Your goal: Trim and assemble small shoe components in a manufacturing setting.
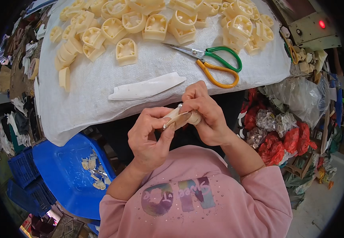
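Note:
Just past the near edge of the covered table, both hands meet on a small cream plastic piece (178,119) with a thin pale edge or strip along it. My left hand (150,133) pinches its left end between thumb and fingers. My right hand (207,115) is closed around the right end, its fingers curled and partly hiding the piece. A small shiny spot shows by the right fingertips; I cannot tell what it is. Beyond the hands lies a white strip of sheet material (147,86). Scissors (200,54) with one green and one orange handle rest slightly open farther right.
Many cream moulded plastic pieces (126,52) crowd the far side of the white woven cover (88,75). A blue basin (60,166) holding scraps sits lower left, beside blue crates (23,166). Red and clear plastic bags (273,148) fill the right side.

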The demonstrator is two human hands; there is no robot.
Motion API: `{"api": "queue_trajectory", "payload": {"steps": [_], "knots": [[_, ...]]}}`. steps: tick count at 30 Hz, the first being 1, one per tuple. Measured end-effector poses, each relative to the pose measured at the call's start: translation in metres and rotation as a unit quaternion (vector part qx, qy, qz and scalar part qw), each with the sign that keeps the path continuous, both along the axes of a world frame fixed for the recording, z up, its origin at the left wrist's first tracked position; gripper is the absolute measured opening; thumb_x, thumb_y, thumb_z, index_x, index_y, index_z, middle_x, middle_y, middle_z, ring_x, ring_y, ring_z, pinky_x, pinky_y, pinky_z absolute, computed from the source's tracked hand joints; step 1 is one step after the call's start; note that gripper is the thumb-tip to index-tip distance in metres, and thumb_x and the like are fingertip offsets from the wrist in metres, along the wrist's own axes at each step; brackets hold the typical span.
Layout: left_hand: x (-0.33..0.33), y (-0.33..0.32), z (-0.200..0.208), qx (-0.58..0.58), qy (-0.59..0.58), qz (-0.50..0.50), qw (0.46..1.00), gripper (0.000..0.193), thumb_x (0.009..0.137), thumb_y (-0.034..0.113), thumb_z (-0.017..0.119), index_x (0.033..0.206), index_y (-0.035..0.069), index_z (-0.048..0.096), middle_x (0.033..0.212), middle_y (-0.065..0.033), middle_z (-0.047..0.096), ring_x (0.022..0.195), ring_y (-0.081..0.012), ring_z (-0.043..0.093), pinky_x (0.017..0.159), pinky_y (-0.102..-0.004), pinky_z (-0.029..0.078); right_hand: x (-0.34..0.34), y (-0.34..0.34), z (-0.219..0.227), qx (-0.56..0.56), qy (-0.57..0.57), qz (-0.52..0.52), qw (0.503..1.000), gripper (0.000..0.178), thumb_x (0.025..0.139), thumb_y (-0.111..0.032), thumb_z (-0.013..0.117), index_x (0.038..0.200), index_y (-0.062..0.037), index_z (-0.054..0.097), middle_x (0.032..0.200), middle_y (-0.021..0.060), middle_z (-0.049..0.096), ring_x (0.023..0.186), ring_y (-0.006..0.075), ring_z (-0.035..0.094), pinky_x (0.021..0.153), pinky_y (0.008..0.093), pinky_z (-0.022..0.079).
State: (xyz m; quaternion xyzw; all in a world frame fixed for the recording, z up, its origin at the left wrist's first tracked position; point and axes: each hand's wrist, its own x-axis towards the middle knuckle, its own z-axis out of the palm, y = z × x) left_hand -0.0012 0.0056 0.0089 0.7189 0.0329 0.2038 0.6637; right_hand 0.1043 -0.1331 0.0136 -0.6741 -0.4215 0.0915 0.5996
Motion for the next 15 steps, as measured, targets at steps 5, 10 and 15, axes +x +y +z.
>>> {"api": "queue_trajectory", "payload": {"steps": [5, 10, 15], "knots": [[0.0068, -0.0014, 0.0058, -0.09, 0.021, 0.018, 0.996, 0.016, 0.085, 0.006, 0.066, 0.088, 0.0, 0.051, 0.101, -0.0167, 0.06, 0.09, -0.016, 0.059, 0.079, -0.0273, 0.048, 0.0017, 0.0018, -0.0006, 0.027, 0.063, 0.0, 0.998, 0.019, 0.07, 0.005, 0.057, 0.087, -0.0037, 0.056, 0.084, 0.0084, 0.048, 0.079, 0.0247, 0.046, 0.07, 0.0317, 0.038], [0.0069, 0.0008, 0.0068, -0.129, 0.041, 0.021, 0.991, 0.015, 0.084, 0.003, 0.065, 0.088, 0.001, 0.051, 0.102, -0.0164, 0.061, 0.09, -0.0145, 0.06, 0.079, -0.0273, 0.049, 0.0049, -0.0018, 0.0043, 0.022, 0.016, -0.028, 0.999, 0.02, 0.069, 0.005, 0.064, 0.086, -0.0024, 0.057, 0.08, 0.0095, 0.049, 0.071, 0.0245, 0.048, 0.06, 0.0302, 0.04], [0.0064, 0.0011, 0.0104, -0.135, 0.059, 0.018, 0.989, 0.014, 0.083, 0.001, 0.065, 0.088, 0.001, 0.051, 0.101, -0.0156, 0.062, 0.088, -0.013, 0.059, 0.078, -0.0268, 0.049, 0.0033, -0.0013, 0.0074, -0.014, -0.154, -0.084, 0.984, 0.031, 0.059, 0.007, 0.067, 0.086, -0.0012, 0.057, 0.079, 0.0106, 0.051, 0.072, 0.0268, 0.05, 0.06, 0.0327, 0.042]]}}
